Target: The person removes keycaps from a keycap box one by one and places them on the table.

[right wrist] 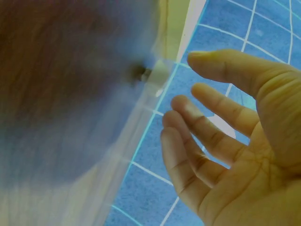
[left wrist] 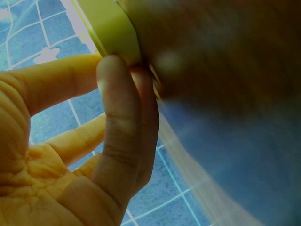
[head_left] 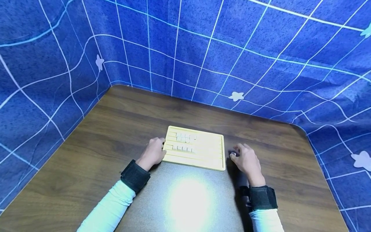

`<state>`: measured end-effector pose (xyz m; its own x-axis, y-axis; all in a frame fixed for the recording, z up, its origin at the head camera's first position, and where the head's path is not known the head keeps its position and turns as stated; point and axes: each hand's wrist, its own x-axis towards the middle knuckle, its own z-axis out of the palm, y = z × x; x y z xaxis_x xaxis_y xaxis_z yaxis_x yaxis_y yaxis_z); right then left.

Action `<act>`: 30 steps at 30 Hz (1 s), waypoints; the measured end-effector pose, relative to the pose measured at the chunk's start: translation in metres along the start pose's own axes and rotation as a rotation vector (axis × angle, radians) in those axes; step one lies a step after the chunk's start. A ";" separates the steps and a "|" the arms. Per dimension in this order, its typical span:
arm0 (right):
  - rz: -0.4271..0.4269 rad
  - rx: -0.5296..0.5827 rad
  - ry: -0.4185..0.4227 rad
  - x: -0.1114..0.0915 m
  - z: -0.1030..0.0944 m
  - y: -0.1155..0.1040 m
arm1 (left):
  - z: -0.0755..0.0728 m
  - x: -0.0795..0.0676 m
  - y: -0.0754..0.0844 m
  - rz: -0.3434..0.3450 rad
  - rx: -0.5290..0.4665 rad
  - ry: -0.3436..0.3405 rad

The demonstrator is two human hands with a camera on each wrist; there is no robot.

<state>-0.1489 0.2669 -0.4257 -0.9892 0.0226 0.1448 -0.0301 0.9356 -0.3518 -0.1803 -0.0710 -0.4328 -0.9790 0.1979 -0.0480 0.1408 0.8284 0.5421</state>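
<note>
A shallow pale yellow tray (head_left: 208, 149) with raised ridges lies flat on the table. My left hand (head_left: 153, 151) pinches its left edge; in the left wrist view, thumb and fingertips meet at the rounded corner of the yellow tray (left wrist: 113, 33). Several small white pieces like keycaps (head_left: 184, 149) stand in rows toward the tray's left side. Beyond the tray's right edge, my right hand (head_left: 246, 159) hovers low with fingers loosely bent and apart. Near its fingertips sits a small whitish piece (right wrist: 157, 77) with a dark side, blurred in the right wrist view.
The brown wood-grain table (head_left: 130, 106) extends around the tray, with a bright glare (head_left: 191, 203) on its near part. A blue cloth with white grid lines and stars (head_left: 185, 48) encloses the back and sides. Black bands (head_left: 135, 175) wrap both wrists.
</note>
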 end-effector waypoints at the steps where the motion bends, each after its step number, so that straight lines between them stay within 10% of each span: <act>1: -0.018 0.011 0.019 0.000 0.000 -0.001 | 0.000 0.000 0.000 -0.002 0.000 -0.002; 11: -0.127 0.074 0.098 0.006 0.000 -0.020 | 0.000 0.002 0.001 -0.016 0.000 -0.014; 30: -0.252 0.097 0.003 0.013 0.017 -0.075 | -0.001 0.000 0.002 -0.010 0.003 -0.004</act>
<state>-0.1617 0.1912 -0.4135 -0.9484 -0.2052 0.2418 -0.2888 0.8740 -0.3909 -0.1802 -0.0694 -0.4309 -0.9798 0.1916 -0.0572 0.1313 0.8321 0.5389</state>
